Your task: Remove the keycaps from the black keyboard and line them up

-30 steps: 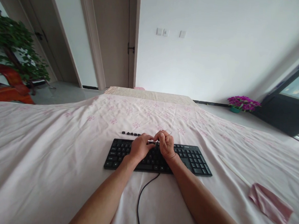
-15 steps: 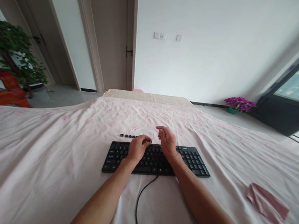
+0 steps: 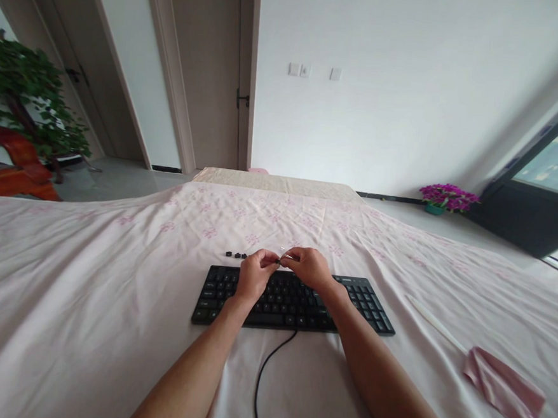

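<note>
A black keyboard [image 3: 276,307] lies on the pale pink cloth, partly covered by my hands and forearms. Above its back edge, my left hand [image 3: 254,276] pinches a small black keycap [image 3: 278,261] between thumb and fingers. My right hand [image 3: 309,267] meets it there, fingers closed on a thin shiny wire-like tool [image 3: 285,254] whose tip is at the keycap. Several loose black keycaps [image 3: 237,255] sit in a row behind the keyboard, the row's right part hidden by my left hand.
The keyboard's black cable [image 3: 258,386] runs toward me over the cloth [image 3: 110,299]. On the right lies a pink piece of fabric [image 3: 505,387] beside a thin white stick [image 3: 436,323]. Farther off stand a purple flower pot [image 3: 447,196], a wooden chair [image 3: 14,165] and a leafy plant [image 3: 24,89].
My right hand has turned and come down leftward, bringing its fingertips to the keycap in my left hand. My left hand has shifted only slightly. The view has tilted a little.
</note>
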Tool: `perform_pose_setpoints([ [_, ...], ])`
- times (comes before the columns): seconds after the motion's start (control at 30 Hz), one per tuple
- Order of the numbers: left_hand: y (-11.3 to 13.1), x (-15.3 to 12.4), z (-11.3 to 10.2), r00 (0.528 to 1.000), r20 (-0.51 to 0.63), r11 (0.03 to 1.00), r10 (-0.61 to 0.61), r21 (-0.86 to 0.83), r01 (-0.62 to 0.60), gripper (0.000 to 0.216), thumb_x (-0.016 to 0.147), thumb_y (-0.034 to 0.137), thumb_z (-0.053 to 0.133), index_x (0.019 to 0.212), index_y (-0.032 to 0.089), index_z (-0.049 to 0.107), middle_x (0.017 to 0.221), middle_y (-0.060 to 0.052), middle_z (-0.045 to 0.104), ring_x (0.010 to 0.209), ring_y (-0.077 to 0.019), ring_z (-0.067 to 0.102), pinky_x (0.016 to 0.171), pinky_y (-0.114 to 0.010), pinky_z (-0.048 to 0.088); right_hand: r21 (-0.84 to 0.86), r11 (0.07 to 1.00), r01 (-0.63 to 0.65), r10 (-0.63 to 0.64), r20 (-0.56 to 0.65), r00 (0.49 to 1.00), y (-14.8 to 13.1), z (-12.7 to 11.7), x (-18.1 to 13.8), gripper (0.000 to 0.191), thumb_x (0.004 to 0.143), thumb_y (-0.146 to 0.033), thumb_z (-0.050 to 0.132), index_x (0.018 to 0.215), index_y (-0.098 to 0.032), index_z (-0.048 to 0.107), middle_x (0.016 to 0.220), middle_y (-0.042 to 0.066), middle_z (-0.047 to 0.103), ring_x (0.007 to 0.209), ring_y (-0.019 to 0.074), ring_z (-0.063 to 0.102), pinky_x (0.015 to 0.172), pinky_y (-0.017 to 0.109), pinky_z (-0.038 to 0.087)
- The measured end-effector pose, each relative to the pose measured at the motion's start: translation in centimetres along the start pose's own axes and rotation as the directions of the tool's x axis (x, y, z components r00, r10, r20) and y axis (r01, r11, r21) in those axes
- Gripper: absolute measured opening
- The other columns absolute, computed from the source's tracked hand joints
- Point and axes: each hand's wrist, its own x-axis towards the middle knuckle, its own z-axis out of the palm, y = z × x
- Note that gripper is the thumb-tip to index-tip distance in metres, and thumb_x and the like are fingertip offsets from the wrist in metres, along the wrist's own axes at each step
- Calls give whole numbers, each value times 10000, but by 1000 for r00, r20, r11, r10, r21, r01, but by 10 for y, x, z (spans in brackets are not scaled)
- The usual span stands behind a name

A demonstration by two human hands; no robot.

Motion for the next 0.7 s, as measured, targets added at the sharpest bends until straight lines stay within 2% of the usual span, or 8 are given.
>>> perform_pose_setpoints([
  [0.13, 1, -1, 0, 994, -105, 999, 10, 46, -5, 239, 771, 285, 635, 980, 171, 631, 979, -66, 704, 819, -156, 680, 766, -265, 533, -76, 995, -60, 56, -50, 997, 8, -1, 4, 203, 793, -431, 611, 821, -272, 733, 744, -2, 711, 680, 161, 620, 564, 242, 337],
  [0.23, 0, 0, -1, 987, -163, 1000, 8, 22, -4, 255, 829, 346, 562, 1000, 162, 608, 937, -69, 697, 784, -153, 682, 726, -261, 544, -170, 978, -122, 108, -87, 990, 15, 2, 5, 205, 803, -438, 606, 837, -287, 739, 771, 14, 719, 715, 184, 630, 594, 257, 349],
  [0.33, -2, 1, 0, 986, -165, 1000, -16, -7, 15, 259, 845, 362, 535, 982, 154, 604, 866, -63, 682, 743, -154, 682, 680, -254, 550, -222, 967, -124, 108, -84, 991, 20, 8, 6, 196, 805, -436, 608, 850, -305, 745, 822, 26, 725, 772, 201, 637, 618, 264, 365],
  [0.47, -5, 1, 0, 985, -170, 1000, -29, -7, 29, 225, 844, 331, 531, 969, 161, 608, 877, -59, 675, 729, -147, 679, 663, -247, 552, -256, 960, -111, 92, -84, 992, 25, 16, 9, 177, 793, -432, 623, 854, -324, 750, 873, 31, 725, 829, 218, 631, 630, 271, 378],
  [0.7, -5, 1, 0, 985, -171, 999, -35, 21, 39, 204, 849, 301, 505, 945, 162, 619, 884, -60, 688, 738, -148, 679, 674, -256, 552, -233, 965, -121, 108, -67, 992, 29, 20, 12, 202, 779, -451, 631, 865, -314, 752, 866, 32, 720, 801, 203, 625, 638, 265, 386],
])
